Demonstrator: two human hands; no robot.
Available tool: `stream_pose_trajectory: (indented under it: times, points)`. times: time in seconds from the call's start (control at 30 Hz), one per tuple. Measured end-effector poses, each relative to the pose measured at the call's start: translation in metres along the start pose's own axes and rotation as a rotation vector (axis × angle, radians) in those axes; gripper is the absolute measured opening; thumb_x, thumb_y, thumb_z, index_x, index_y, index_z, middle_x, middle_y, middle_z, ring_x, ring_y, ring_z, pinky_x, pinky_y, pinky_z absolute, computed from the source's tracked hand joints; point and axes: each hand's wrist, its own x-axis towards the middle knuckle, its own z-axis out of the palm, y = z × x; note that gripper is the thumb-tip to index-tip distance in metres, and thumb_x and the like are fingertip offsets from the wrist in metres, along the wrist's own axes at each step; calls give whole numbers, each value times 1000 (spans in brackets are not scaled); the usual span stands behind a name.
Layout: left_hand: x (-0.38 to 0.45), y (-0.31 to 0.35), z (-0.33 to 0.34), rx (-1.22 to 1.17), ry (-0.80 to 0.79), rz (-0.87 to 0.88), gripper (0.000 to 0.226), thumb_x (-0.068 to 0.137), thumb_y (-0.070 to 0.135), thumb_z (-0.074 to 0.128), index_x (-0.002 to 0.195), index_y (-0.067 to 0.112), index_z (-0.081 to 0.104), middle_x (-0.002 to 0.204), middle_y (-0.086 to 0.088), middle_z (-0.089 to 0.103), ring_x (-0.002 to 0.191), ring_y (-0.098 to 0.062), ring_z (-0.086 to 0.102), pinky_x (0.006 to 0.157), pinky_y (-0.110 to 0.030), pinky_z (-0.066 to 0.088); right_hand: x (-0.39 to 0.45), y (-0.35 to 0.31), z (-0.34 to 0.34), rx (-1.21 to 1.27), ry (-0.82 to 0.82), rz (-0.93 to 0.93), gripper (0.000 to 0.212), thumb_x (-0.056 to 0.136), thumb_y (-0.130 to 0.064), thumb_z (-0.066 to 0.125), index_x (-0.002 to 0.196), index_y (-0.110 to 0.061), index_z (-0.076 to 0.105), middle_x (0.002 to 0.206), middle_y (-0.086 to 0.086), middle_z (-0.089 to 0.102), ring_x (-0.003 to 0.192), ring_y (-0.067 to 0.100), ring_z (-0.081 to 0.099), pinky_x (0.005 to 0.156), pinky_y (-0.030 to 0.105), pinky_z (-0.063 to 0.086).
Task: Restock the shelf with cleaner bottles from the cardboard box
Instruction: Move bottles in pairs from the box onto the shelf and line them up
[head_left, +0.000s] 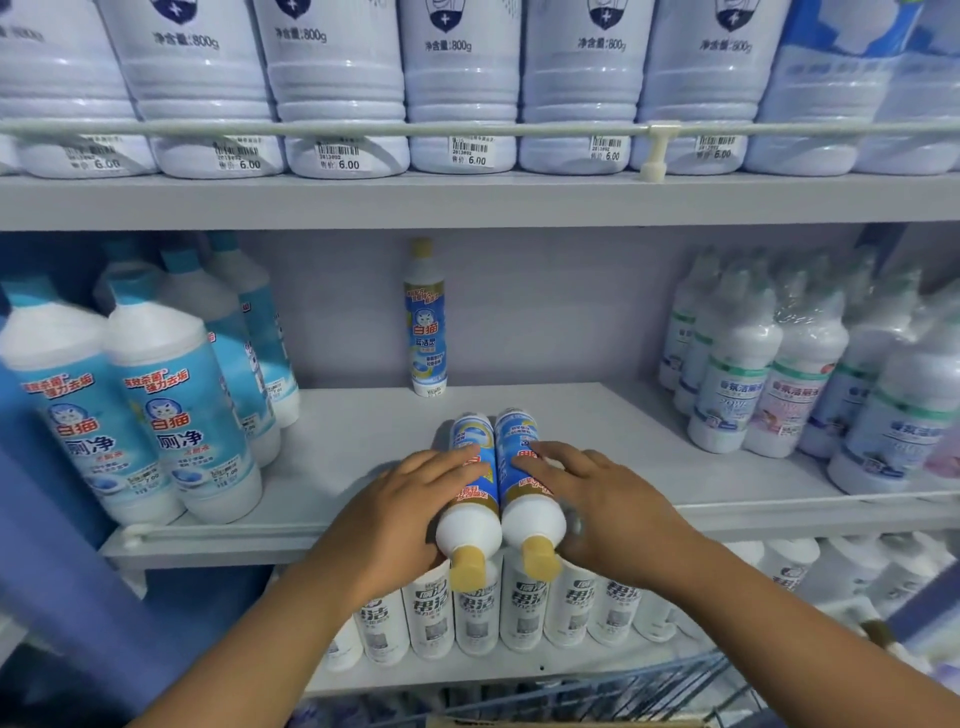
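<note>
Two slim white cleaner bottles with blue labels and gold caps lie side by side over the front edge of the middle shelf, caps toward me. My left hand holds the left bottle, fingers curled over its label. My right hand holds the right bottle the same way. A third bottle of the same kind stands upright at the back of the shelf. The cardboard box is barely seen at the bottom edge.
Blue-label bottles stand at the shelf's left, wrapped white bottles at its right. Large 800g bottles fill the upper shelf behind a rail. White bottles line the lower shelf. A blue wire basket is below.
</note>
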Motion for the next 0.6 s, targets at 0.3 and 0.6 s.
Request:
stream_pose_trajectory:
  times: [0.3, 0.6]
  points:
    - [7, 4, 0, -262, 235, 35, 64, 72, 27, 81, 133, 27, 60, 146, 18, 50, 132, -3, 49, 109, -22, 39, 6, -2, -4, 278, 162, -117, 64, 75, -38, 80, 135, -33, 57, 142, -16, 52, 129, 10, 49, 108, 27, 41]
    - [80, 23, -55, -989, 222, -427, 38, 84, 15, 78, 117, 27, 64, 110, 8, 75, 102, -5, 70, 90, -30, 56, 77, -3, -61, 913, 116, 323, 51, 78, -30, 85, 124, -35, 64, 115, -12, 71, 107, 11, 65, 94, 31, 54]
